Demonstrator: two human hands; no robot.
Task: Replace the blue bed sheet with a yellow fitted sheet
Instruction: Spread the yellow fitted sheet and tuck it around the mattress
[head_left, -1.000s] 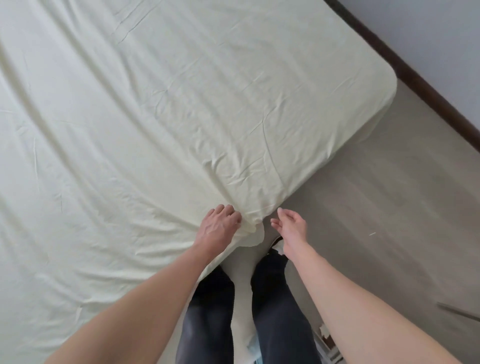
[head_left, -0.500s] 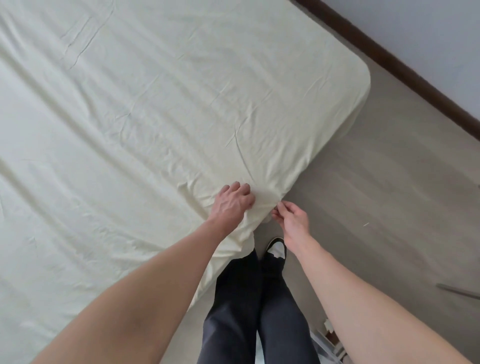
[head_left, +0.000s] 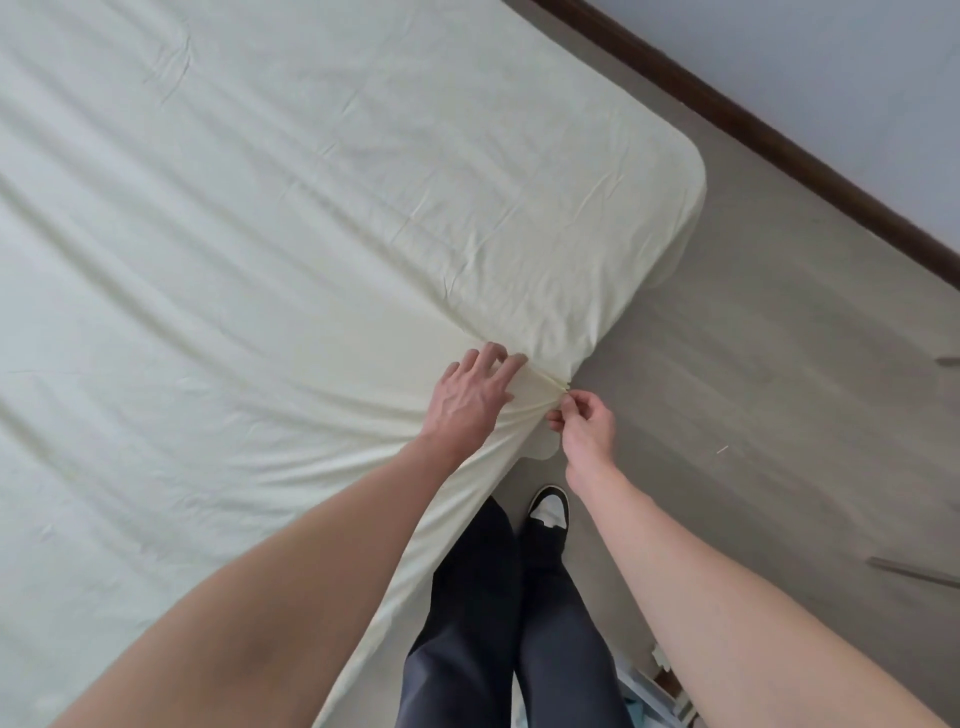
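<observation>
While the yellow fitted sheet already lies spread over most of the mattress top, its near corner is not yet tucked — the cloth bunches at the bed edge just in front of the person's legs. Left hand rests flat on the sheet w/ fingers spread and slightly curled, pressing the fabric down, not gripping anything. Right hand is closed in a pinch, thumb and forefinger nipping a gathered fold of the sheet's hem right at the mattress edge. Cloth looks thin, light, soft — it creases readily and radiates wrinkles toward the pinch, so it'll prob. slide and stretch easily; no weight to speak of, nothing fragile. Best hold is likely the gathered hem near the corner, where elastic would sit, pulled down and under while the other hand pins the top. Hard to make out: the elastic itself, the mattress side and underside, and whether the far corner is tucked properly — it looks wrapped, can't confirm. No blue sheet visible. Bed's left part is cut off by the frame.
</observation>
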